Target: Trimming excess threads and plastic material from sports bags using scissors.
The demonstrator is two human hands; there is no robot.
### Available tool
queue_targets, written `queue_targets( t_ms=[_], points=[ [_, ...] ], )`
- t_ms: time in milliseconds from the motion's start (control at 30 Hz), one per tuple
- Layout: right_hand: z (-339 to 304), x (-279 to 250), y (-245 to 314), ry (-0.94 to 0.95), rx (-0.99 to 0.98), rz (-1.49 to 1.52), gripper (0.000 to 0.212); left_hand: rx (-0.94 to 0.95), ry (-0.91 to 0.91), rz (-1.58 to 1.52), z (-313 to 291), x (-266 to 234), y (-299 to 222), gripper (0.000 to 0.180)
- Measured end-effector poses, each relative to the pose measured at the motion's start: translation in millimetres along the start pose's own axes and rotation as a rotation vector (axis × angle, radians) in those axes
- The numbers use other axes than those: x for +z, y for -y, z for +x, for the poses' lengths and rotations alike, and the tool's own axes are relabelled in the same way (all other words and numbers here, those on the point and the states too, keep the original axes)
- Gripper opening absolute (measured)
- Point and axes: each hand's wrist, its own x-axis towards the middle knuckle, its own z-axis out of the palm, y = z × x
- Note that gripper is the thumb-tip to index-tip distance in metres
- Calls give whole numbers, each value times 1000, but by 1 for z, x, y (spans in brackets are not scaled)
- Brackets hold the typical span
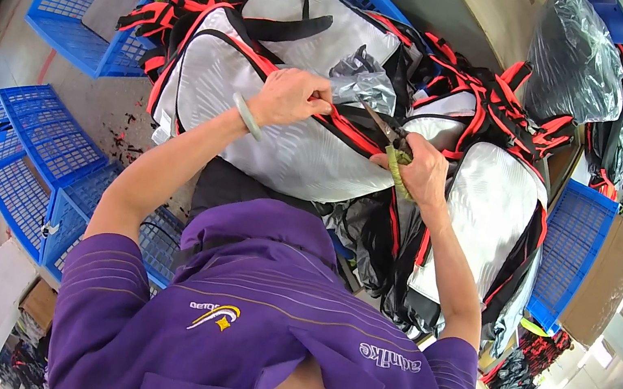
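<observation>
A large white bag with red and black edging lies across the pile in front of me. My left hand pinches the red-black edging along its upper side; a pale bangle circles that wrist. My right hand grips scissors, their handle wrapped in yellow-green material. The blades point up and left, just above the edging and to the right of my left hand. Whether they touch it, I cannot tell. Grey crumpled plastic sits just beyond the blades.
More white bags with tangled red-black straps lie to the right and behind. Blue crates stand on the left, another blue crate on the right beside a cardboard box. A dark plastic sack is at the far right.
</observation>
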Motion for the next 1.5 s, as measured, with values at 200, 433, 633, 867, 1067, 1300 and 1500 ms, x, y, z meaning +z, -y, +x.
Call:
queue_targets(
  t_ms=[200, 433, 633, 867, 1067, 1300, 1500],
  points=[
    [-13, 9, 10, -53, 18, -34, 49, 108, 296, 631, 34, -93, 70, 23],
    [-26, 15, -18, -84, 126, 98, 47, 111, 248, 186, 10, -128, 106, 15],
    [51, 12, 17, -136, -91, 643, 43, -80, 267, -215, -26, -130, 20, 16],
    [111, 5, 108, 458, -306, 750, 36, -209, 113, -583, -58, -138, -29, 14],
    [113, 16, 117, 301, -296, 914, 38, -259, 49, -422, -56, -149, -40, 14],
    [114, 54, 123, -40, -110, 1178, 33, 149, -181, -71, -45, -126, -17, 15],
    [134, 41, 105, 214, -139, 1186, 27, 349, -408, 200, -41, -104, -8, 10]
  ],
)
